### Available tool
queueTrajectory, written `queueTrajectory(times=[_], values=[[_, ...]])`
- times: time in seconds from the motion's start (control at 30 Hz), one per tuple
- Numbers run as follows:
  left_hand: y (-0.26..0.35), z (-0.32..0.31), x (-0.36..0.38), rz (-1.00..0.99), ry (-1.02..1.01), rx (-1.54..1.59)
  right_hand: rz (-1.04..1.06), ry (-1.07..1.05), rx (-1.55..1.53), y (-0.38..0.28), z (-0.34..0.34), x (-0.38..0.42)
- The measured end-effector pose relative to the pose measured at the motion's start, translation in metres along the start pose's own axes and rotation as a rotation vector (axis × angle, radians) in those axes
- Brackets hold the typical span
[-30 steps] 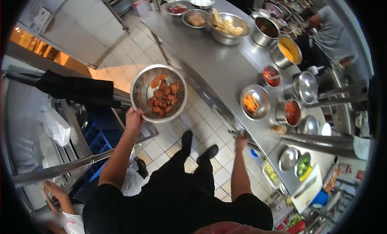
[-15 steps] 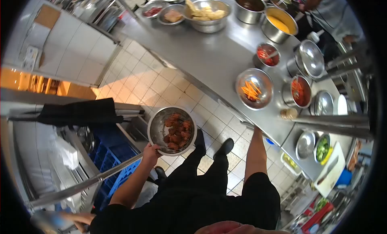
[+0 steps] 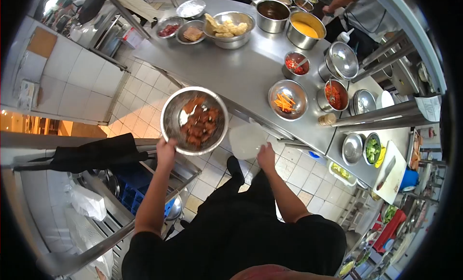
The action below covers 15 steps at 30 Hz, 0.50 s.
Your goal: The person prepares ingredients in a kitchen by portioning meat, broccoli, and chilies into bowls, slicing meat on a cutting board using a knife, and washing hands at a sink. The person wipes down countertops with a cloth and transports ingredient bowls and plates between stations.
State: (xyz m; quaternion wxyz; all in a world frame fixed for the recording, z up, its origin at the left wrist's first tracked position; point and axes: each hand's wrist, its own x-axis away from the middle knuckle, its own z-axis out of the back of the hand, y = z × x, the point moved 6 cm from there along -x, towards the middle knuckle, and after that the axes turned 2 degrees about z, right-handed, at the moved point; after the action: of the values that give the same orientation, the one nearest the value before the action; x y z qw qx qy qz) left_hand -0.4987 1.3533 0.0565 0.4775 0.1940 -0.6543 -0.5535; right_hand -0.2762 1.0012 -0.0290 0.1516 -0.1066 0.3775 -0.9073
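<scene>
My left hand (image 3: pixel 166 150) is closed on the rim of a metal colander (image 3: pixel 169 117), lifted above the tiled floor beside the counter edge. Browned, saucy-looking chunks of food (image 3: pixel 200 123) lie in the colander. To its right, my right hand (image 3: pixel 266 156) grips the edge of a pale, translucent round plate (image 3: pixel 247 141), held low by the counter's side. A metal bowl of orange carrot strips (image 3: pixel 284 102) stands on the counter, the nearest vessel to my right hand.
Along the steel counter (image 3: pixel 231 70) stand a bowl of pale battered pieces (image 3: pixel 226 27), a pot of yellow sauce (image 3: pixel 305 29) and pots of chopped red peppers (image 3: pixel 335 96). A knife lies on a white cutting board (image 3: pixel 393 169). Blue crates (image 3: pixel 132 195) sit low left. Another person (image 3: pixel 369 15) stands across the counter.
The colander has risen toward the counter in my left hand. My right hand has come from the counter's edge to the middle and now holds the translucent plate.
</scene>
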Motion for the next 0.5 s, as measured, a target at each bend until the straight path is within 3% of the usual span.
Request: queueTrajectory(times=[0.07, 0.13, 0.2, 0.23, 0.33, 0.5], values=[[0.056, -0.028, -0.013, -0.039, -0.007, 0.003, -0.106, -0.029, -0.138, -0.057, -0.001, -0.028], [0.079, -0.045, -0.045, -0.207, -0.034, 0.081, -0.085, -0.032, -0.201, -0.109, 0.001, -0.065], [0.118, -0.07, -0.052, -0.204, -0.057, 0.022, -0.109, 0.064, -0.152, -0.135, -0.005, -0.105], [0.131, -0.086, -0.061, -0.204, -0.071, -0.002, -0.122, 0.084, -0.165, -0.14, -0.007, -0.126], [0.156, -0.129, -0.09, -0.565, -0.006, -0.307, -0.186, 0.111, -0.205, -0.134, -0.017, -0.17], [0.162, -0.188, -0.096, -0.759, 0.165, -0.695, -0.213, 0.1, -0.253, -0.125, -0.022, -0.19]])
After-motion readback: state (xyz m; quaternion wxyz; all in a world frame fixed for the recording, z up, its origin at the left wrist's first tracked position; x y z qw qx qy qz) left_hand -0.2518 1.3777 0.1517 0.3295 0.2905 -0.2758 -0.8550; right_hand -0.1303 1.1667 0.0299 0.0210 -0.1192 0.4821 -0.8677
